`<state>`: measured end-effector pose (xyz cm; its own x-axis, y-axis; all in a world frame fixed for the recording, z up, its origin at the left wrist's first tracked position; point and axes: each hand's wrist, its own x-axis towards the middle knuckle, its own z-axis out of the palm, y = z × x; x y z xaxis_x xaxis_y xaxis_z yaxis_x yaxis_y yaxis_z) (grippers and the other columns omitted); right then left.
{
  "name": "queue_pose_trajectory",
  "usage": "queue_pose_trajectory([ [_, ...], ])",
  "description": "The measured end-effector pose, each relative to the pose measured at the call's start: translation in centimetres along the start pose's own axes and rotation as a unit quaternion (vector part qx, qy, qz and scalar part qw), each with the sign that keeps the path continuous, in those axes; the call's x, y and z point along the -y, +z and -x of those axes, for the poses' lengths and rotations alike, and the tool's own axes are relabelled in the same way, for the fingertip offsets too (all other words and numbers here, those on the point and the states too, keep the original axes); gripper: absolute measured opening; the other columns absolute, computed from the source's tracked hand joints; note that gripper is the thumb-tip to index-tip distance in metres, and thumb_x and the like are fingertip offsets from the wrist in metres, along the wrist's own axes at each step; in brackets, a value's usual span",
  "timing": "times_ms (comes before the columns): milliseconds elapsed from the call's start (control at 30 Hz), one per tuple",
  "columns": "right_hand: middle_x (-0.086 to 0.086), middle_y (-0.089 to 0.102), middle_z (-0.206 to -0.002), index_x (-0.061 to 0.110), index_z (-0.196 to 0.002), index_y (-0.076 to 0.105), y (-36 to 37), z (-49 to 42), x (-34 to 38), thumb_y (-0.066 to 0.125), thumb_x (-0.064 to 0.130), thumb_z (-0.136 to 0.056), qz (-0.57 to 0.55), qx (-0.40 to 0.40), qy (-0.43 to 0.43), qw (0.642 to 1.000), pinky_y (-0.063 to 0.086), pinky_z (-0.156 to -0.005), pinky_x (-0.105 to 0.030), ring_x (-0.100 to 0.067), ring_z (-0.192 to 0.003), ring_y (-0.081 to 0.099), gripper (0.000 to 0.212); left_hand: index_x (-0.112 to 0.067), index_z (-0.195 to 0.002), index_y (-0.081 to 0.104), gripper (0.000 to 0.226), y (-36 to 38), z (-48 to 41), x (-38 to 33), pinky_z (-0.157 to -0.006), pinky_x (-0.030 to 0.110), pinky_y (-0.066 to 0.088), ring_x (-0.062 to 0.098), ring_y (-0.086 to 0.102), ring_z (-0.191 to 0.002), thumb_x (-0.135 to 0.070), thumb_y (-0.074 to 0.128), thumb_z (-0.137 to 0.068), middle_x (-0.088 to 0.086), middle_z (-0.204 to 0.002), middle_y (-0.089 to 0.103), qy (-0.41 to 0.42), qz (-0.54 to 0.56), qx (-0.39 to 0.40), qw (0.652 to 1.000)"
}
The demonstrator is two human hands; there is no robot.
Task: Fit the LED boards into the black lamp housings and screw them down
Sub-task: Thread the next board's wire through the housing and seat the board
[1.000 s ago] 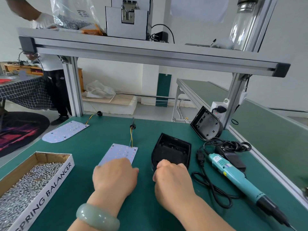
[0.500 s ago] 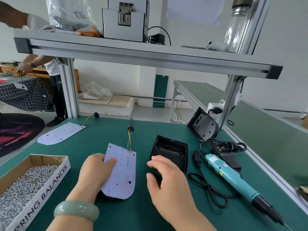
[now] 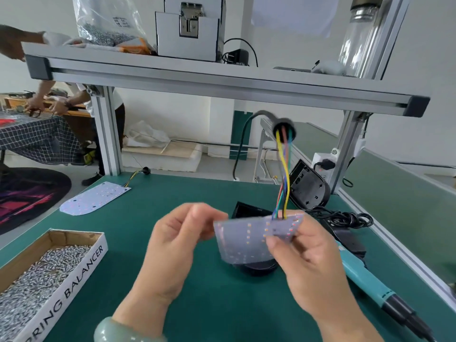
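One view, head-worn, wide-angle. Faces forward and down over the green-matted workbench [image 3: 222,304]. Nearest the lens: left hand [image 3: 177,243] and right hand [image 3: 308,265], holding up a pale flat LED board [image 3: 246,240]. Grey aluminium shelf rail [image 3: 222,87] crosses the upper frame, farther off.

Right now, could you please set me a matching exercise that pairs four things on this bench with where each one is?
Things:
1. nearer LED board
2. farther LED board
3. electric screwdriver
4. upright black housing

Places:
A. lying on the green mat, at the right
B. propped beside the frame post
C. held above the mat between left hand and right hand
D. flat on the mat, far left

Pairs: 1-C, 2-D, 3-A, 4-B.
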<state>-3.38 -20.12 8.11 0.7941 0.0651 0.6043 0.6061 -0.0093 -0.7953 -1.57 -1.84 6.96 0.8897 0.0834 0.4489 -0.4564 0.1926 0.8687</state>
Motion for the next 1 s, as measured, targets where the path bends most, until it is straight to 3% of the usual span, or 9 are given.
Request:
queue_pose_trajectory([
  [67,-0.015,0.059,-0.069,0.015,-0.083,0.064,-0.9,0.3,0.4,0.054,-0.002,-0.075,0.026,0.032,-0.005,0.999,0.04,-0.057,-0.023,-0.03,-0.06,0.048,0.021,-0.034,-0.09,0.07,0.007,-0.6,-0.5,0.1,-0.078,0.039,0.051,0.02,0.068,-0.078,-0.035,0.063,-0.088,0.003,-0.097,0.073,0.016,-0.023,-0.084,0.996],
  [300,-0.015,0.052,-0.063,0.012,-0.068,0.056,-2.1,0.5,1.1,0.052,0.004,-0.068,0.009,0.178,-0.012,0.984,0.033,-0.054,-0.028,-0.024,-0.057,0.044,0.009,-0.034,-0.144,0.031,0.085,-2.1,-1.9,2.4,-0.063,-0.004,0.037,-0.018,0.055,-0.079,-0.007,0.076,-0.077,-0.017,-0.131,0.043,-0.007,-0.296,-0.09,0.951],
  [433,-0.008,0.058,-0.065,0.023,-0.072,0.063,-1.9,0.5,0.7,0.056,-0.001,-0.071,-0.142,0.17,-0.015,0.975,0.037,-0.055,-0.03,-0.02,-0.059,0.047,0.026,-0.029,-0.112,0.066,0.034,-3.1,-2.1,4.4,-0.061,0.012,0.039,-0.003,0.055,-0.064,-0.015,0.07,-0.082,-0.015,-0.085,0.06,-0.111,-0.428,-0.03,0.897],
  [567,-0.002,0.057,-0.063,0.02,-0.071,0.063,-1.8,0.2,0.7,0.058,-0.002,-0.066,-0.255,0.119,0.014,0.96,0.043,-0.057,-0.023,-0.015,-0.058,0.053,0.023,-0.053,-0.1,0.047,0.049,-3.5,-1.9,5.3,-0.094,0.032,0.042,0.018,0.047,-0.116,-0.01,0.062,-0.084,-0.017,-0.146,0.035,-0.106,-0.438,0.046,0.892],
  [633,-0.001,0.057,-0.062,0.02,-0.07,0.063,-1.8,0.1,0.6,0.058,-0.002,-0.064,-0.262,0.116,0.033,0.958,0.043,-0.056,-0.023,-0.015,-0.057,0.052,0.023,-0.059,-0.124,0.032,0.072,-2.6,-1.9,5.6,-0.101,0.032,0.037,0.019,0.034,-0.126,-0.01,0.063,-0.08,-0.017,-0.157,0.006,-0.079,-0.444,0.143,0.881],
  [700,-0.001,0.057,-0.063,0.021,-0.069,0.063,-1.6,0.2,0.4,0.059,-0.001,-0.064,-0.261,0.115,0.047,0.957,0.043,-0.056,-0.022,-0.015,-0.058,0.051,0.023,-0.051,-0.127,0.045,0.06,-1.5,-1.5,6.6,-0.104,0.027,0.028,0.016,0.029,-0.125,-0.017,0.067,-0.082,-0.013,-0.155,0.008,-0.046,-0.443,0.201,0.873],
  [800,-0.002,0.06,-0.064,0.022,-0.068,0.068,-1.7,0.1,-0.2,0.06,-0.004,-0.061,-0.237,0.057,0.073,0.967,0.044,-0.059,-0.025,-0.016,-0.059,0.052,0.028,-0.045,-0.086,0.059,0.022,-1.2,-1.7,6.7,-0.085,0.017,0.044,0.004,0.053,-0.092,-0.024,0.059,-0.093,-0.013,-0.103,0.063,-0.01,-0.441,0.094,0.892],
  [867,-0.004,0.068,-0.071,0.02,-0.073,0.074,-1.9,-0.2,-0.8,0.055,-0.009,-0.065,-0.231,0.001,0.097,0.968,0.05,-0.063,-0.027,-0.017,-0.065,0.061,0.035,-0.04,-0.074,0.053,0.025,-1.9,-2.3,6.1,-0.063,0.016,0.044,0.003,0.057,-0.067,-0.027,0.053,-0.096,-0.013,-0.067,0.061,-0.024,-0.418,-0.044,0.907],
  [1000,-0.009,0.074,-0.091,0.018,-0.087,0.076,-1.2,-0.5,-1.6,0.069,0.008,-0.071,-0.192,-0.054,0.144,0.969,0.055,-0.075,-0.032,-0.019,-0.082,0.068,0.02,-0.03,-0.08,0.056,0.024,-2.6,-2.9,4.2,-0.063,0.03,0.053,0.014,0.07,-0.065,-0.026,0.044,-0.1,0.001,-0.08,0.068,-0.025,-0.196,-0.229,0.953],
])
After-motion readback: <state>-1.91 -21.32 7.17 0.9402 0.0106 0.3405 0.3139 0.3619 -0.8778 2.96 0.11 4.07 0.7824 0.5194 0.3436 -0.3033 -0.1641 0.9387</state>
